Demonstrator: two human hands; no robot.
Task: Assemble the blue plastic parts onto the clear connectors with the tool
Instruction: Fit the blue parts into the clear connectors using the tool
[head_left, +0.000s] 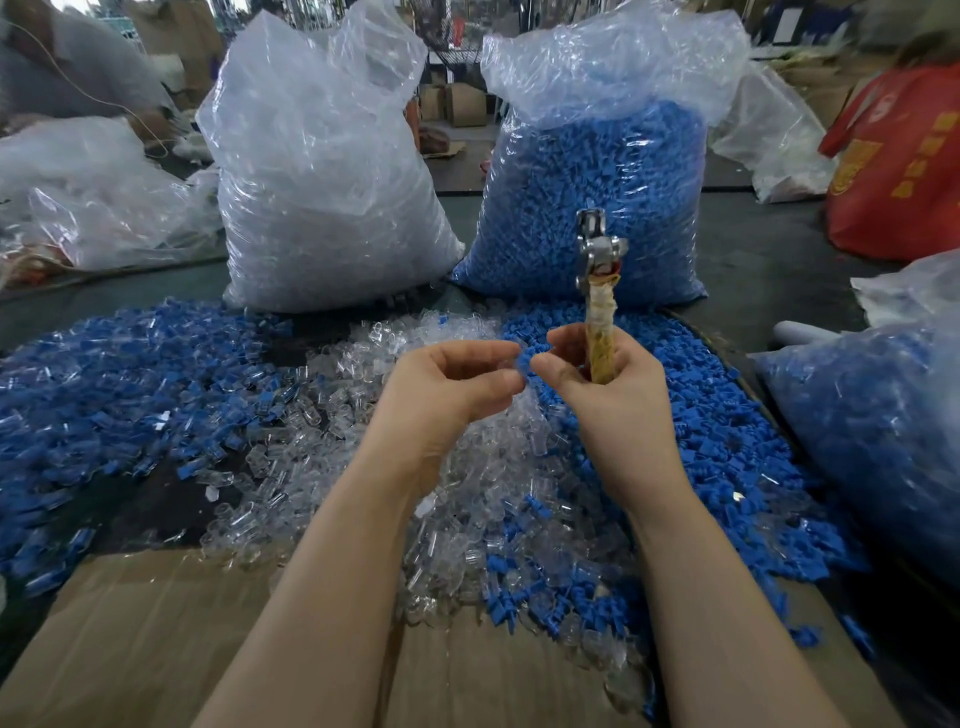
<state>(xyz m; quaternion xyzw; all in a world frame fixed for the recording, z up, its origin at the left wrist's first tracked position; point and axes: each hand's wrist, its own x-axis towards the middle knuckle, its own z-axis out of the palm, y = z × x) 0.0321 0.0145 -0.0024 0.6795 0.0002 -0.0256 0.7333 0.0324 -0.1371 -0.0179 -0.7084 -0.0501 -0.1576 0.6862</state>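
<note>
My left hand is raised over the middle of the table and pinches a clear connector between thumb and fingertips. My right hand faces it, almost touching, and pinches a small blue part at its fingertips. That same hand grips the tool, whose tape-wrapped handle stands upright from the palm with the metal plier head at the top. Loose clear connectors lie heaped below my hands. Loose blue parts cover the table to the right.
A tall bag of clear connectors and a tall bag of blue parts stand behind the piles. Mixed blue-and-clear pieces spread at left. Another bag of blue pieces lies at right. Cardboard covers the near edge. A red bag sits far right.
</note>
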